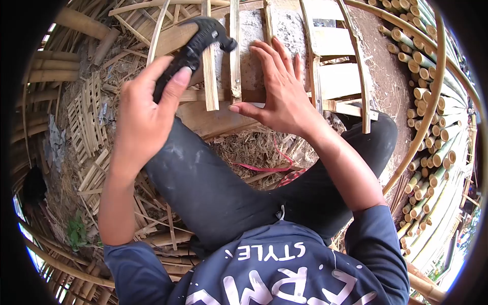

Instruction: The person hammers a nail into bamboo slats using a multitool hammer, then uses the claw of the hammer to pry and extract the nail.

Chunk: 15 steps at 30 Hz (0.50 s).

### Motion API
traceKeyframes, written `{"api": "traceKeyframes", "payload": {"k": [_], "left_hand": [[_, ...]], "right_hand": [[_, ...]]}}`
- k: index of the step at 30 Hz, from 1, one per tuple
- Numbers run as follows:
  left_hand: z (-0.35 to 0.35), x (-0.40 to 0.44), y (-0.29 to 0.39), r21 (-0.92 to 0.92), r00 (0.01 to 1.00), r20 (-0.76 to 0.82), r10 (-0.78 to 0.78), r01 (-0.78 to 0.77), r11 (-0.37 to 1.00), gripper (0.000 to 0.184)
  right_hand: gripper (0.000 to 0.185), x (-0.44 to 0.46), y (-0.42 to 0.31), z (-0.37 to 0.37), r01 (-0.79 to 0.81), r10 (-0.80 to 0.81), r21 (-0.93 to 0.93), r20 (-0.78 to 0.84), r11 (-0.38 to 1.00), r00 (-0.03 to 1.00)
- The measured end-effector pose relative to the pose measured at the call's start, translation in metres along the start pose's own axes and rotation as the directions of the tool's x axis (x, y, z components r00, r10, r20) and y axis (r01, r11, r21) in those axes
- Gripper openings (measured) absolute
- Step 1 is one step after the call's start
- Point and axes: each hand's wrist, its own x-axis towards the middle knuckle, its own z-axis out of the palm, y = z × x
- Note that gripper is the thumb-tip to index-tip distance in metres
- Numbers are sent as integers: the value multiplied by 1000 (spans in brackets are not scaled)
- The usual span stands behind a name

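My left hand [147,112] is wrapped around the dark handle of a claw hammer [201,39], which is raised over the wooden slats at upper left. The claw points left and the striking face points right, near a narrow slat [235,56]. My right hand [284,96] lies with its fingers spread across the slatted frame. Its thumb is by the lower end of that narrow slat, where a small nail head seems to show. The fingertips reach toward another slat [268,23]. Beneath the slats is a rough grey slab [292,30].
Bamboo poles [432,117] are stacked at the right, their cut ends facing me. A curved bamboo rail [432,101] passes in front of them. Split bamboo pieces [86,107] litter the ground at left. Dry shavings and a pink strap [259,168] lie between my legs.
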Motion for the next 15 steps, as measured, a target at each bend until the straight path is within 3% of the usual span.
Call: {"api": "traceKeyframes", "payload": {"k": [2,4,6,7,10,11,13,15], "left_hand": [[-10,6,17,-257,995,-83,-53,31,966,36],[-15,9,19,-400,991,-136,-15,-41,916,36],[-3,4,14,-411,990,-128,-63,5,912,36],[0,2,3,-126,1000,-26,12,-15,992,35],[-4,0,6,293,961,231,154,-220,930,35],[-11,-1,14,299,985,151,81,-124,946,34],[-20,7,20,49,998,-47,38,-36,998,37],[-28,13,19,-197,984,-171,48,-82,977,37]], "right_hand": [[112,-1,2,3,6,-6,12,-5,1000,1000],[112,-1,3,4,9,-9,14,-11,1000,1000],[114,-1,2,3,2,-2,20,4,1000,1000],[114,-1,2,3,1,-1,26,6,1000,1000],[116,0,4,1,12,-12,13,14,1000,1000],[116,1,4,1,1,-1,15,14,1000,1000],[116,-3,2,4,-1,1,6,8,1000,1000],[116,-2,2,4,1,-1,21,4,1000,1000]]}}
